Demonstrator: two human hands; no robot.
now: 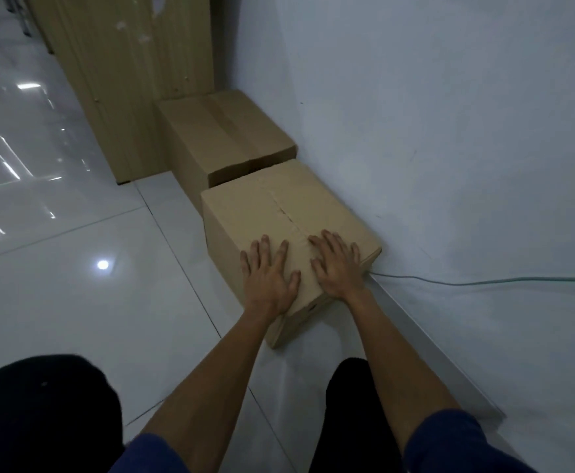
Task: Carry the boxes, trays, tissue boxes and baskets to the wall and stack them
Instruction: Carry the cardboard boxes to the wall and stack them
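Both hands lie flat, fingers spread and grasping nothing, on the top of the near cardboard box (275,213): left hand (269,278) beside right hand (339,268) at its near edge. The box stands on the tiled floor (91,302) against the wall (449,131), just beside a second cardboard box (221,131) farther along; a grey cable (484,281) runs along the wall's foot.

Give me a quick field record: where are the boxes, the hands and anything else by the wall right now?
near box: on the floor, close along the wall, top flaps closed
far box: on the floor beyond it, beside the wooden cabinet
stacking: none yet; both boxes sit in a row along the wall
left hand: flat on the near box's top, fingers spread
right hand: flat on the same top, beside the left hand
cable: runs along the wall base to the near box's corner
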